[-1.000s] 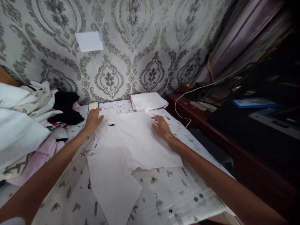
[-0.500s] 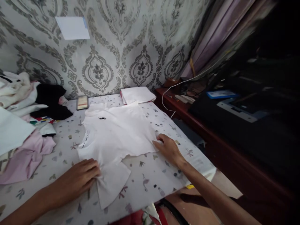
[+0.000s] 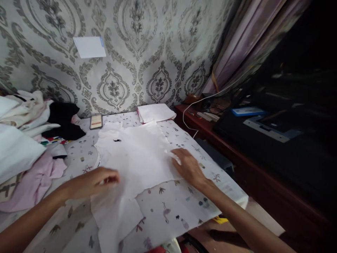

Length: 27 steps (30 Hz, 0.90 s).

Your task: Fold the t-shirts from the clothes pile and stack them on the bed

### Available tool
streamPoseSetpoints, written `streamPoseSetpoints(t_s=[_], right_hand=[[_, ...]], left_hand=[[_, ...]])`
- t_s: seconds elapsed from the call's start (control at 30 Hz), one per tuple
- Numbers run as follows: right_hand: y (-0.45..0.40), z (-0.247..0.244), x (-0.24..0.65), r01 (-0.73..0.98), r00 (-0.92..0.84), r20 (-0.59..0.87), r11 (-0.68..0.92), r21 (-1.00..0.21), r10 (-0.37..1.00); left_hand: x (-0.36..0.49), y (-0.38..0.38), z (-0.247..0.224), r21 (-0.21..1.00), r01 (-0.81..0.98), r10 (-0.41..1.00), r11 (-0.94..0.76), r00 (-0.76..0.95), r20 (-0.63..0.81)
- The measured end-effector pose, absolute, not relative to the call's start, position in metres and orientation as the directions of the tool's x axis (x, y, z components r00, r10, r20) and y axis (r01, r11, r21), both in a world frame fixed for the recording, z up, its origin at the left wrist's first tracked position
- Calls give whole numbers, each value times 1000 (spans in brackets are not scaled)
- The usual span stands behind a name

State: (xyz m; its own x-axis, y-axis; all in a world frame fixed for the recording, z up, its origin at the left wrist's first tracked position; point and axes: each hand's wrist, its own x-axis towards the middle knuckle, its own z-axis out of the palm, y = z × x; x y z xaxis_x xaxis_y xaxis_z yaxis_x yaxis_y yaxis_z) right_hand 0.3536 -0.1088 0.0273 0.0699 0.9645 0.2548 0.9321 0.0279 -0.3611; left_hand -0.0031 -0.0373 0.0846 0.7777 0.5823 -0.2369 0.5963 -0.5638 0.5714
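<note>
A white T-shirt [image 3: 147, 154] with a small dark logo on its chest lies spread on the patterned cloth [image 3: 168, 207], its hem toward the right. Just above the near shoulder and sleeve hovers my left hand [image 3: 98, 182], blurred, fingers loosely curled with a gap to the thumb and no fabric visible in them. My right hand [image 3: 188, 167] is at the hem end, its bent fingers on the fabric edge with a bit of white showing between them. The near sleeve stretches toward the front edge of the bed or table.
A heap of clothes [image 3: 28, 147] lies on the left. At the back are a folded white cloth [image 3: 155, 112] and a small framed card [image 3: 96, 121]. A dark red cabinet [image 3: 207, 130] with a white cable [image 3: 184, 116] and a black screen or box [image 3: 263, 140] borders the right.
My left hand has let go of the near sleeve and lifted slightly up. The sleeve has shifted toward the front. My right hand has closed in on the shirt's hem.
</note>
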Motion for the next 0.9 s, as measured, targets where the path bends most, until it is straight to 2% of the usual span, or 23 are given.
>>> streamPoseSetpoints(t_s=[0.03, 0.1, 0.13, 0.2, 0.3, 0.37, 0.43, 0.5, 0.67, 0.8, 0.9], right_hand=[[-94, 28, 336, 907, -31, 256, 135, -399, 966], [-60, 26, 292, 834, -199, 225, 286, -473, 954], [-42, 24, 270, 818, -246, 198, 312, -483, 949], [-11, 17, 230, 820, -305, 116, 322, -473, 945], [28, 3, 207, 847, -337, 101, 349, -401, 936], [50, -3, 224, 889, -302, 95, 316, -331, 948], [68, -6, 261, 944, -199, 56, 207, -258, 978], [82, -5, 306, 979, -28, 10, 30, -204, 1000], [97, 0, 379, 977, 139, 13, -135, -163, 990], [85, 6, 366, 973, 200, 69, -189, -134, 977], [51, 5, 333, 992, 72, 137, -57, -109, 988]], left_hand=[[9, -23, 79, 570, 585, 606, -577, 774, -181], [31, 9, 62, 499, 596, 709, -629, 703, 53], [40, 25, 51, 446, 624, 743, -641, 650, 159], [51, 53, 27, 368, 705, 794, -606, 558, 239], [50, 77, -2, 245, 839, 872, -486, 447, 200], [45, 82, -13, 179, 882, 897, -435, 409, 164], [40, 82, -17, 138, 906, 914, -400, 384, 133], [39, 81, -16, 113, 926, 932, -359, 348, 103], [46, 80, -8, 88, 956, 960, -279, 277, 40], [48, 78, -2, 95, 955, 959, -282, 283, 10], [48, 77, -1, 96, 957, 962, -273, 274, -1]])
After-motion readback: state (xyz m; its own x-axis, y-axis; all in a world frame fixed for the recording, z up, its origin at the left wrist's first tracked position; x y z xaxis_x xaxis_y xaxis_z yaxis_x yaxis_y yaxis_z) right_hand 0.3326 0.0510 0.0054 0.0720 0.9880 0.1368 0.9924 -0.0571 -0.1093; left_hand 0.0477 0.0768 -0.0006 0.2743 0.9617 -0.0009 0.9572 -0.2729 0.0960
